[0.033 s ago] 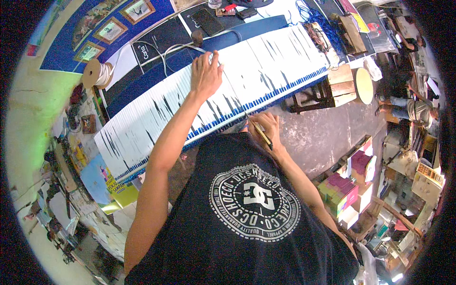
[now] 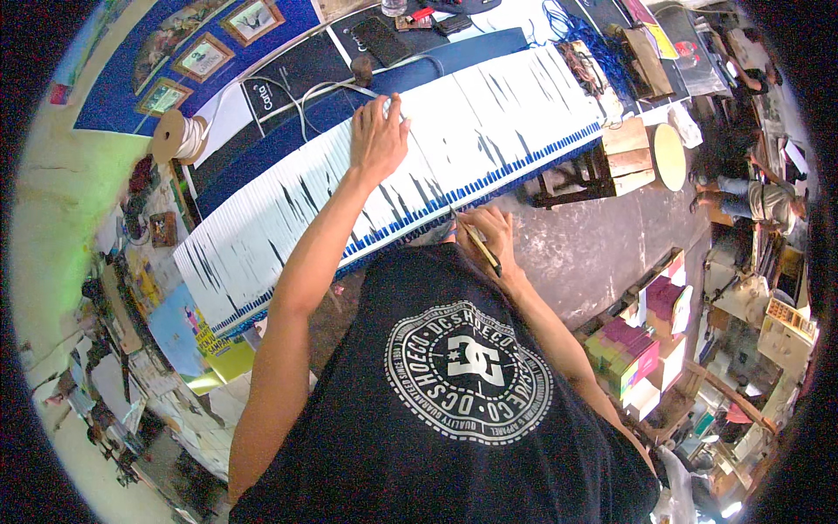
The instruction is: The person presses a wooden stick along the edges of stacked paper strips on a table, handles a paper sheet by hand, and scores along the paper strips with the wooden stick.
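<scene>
A long row of narrow white strips (image 2: 288,183), packed side by side with dark gaps between some, slants across the worktable. Blue tabs (image 2: 476,189) line its near edge. My left hand (image 2: 380,144) lies on the far side of the row with its fingers stretched out, holding nothing. Close to the near edge, my right hand (image 2: 491,234) is closed round a slim tool with a yellow and black handle (image 2: 483,248). A dark tip points at the blue tabs; the tool's exact kind cannot be made out.
Behind the row lie a cord spool (image 2: 179,137), a loose pale cord, a phone (image 2: 381,39) and a small brown block (image 2: 361,68). Blue strands (image 2: 594,52) tangle at the far right. Wooden blocks (image 2: 628,157) stand right, boxes of purple stacks (image 2: 624,349) lower right. People are farther right.
</scene>
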